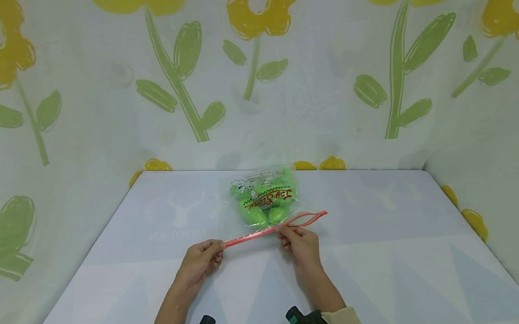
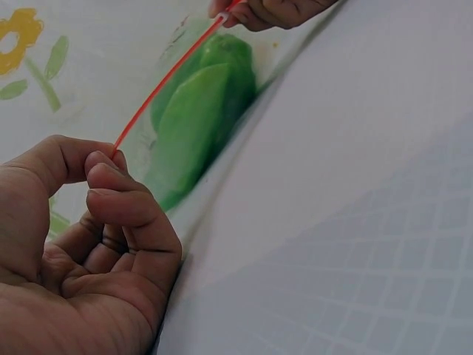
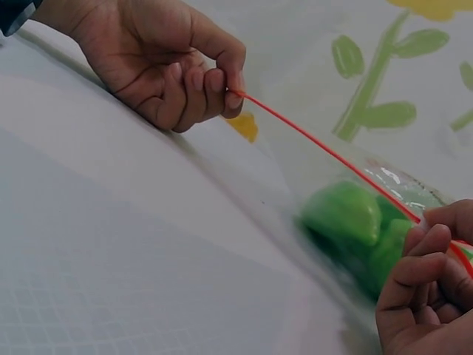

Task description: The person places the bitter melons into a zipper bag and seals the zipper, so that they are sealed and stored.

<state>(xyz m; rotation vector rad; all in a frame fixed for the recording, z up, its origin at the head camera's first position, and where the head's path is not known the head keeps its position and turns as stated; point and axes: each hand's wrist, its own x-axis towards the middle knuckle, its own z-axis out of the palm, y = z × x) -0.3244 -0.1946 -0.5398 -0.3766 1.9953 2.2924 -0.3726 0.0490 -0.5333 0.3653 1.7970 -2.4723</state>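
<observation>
A clear zip bag (image 1: pixel 250 189) printed "Toy Story" lies toward the back of the table, with green toy-like contents (image 3: pixel 344 214) inside. Along its near edge runs a red zip strip (image 1: pixel 251 237). My left hand (image 1: pixel 200 263) pinches the strip's left end between thumb and forefinger, the other fingers curled. Partway along the strip, my right hand (image 1: pixel 301 248) pinches a small whitish slider (image 2: pixel 223 16). Left of the slider the strip looks like one taut line; to its right the two red edges stand apart in a loop. The contents' exact kind cannot be made out.
The pale table (image 1: pixel 139 287) has a triangle pattern. Behind and beside it hangs a white cloth (image 1: pixel 293 118) with yellow flowers. Black wrist mounts (image 1: pixel 308 321) sit on both forearms.
</observation>
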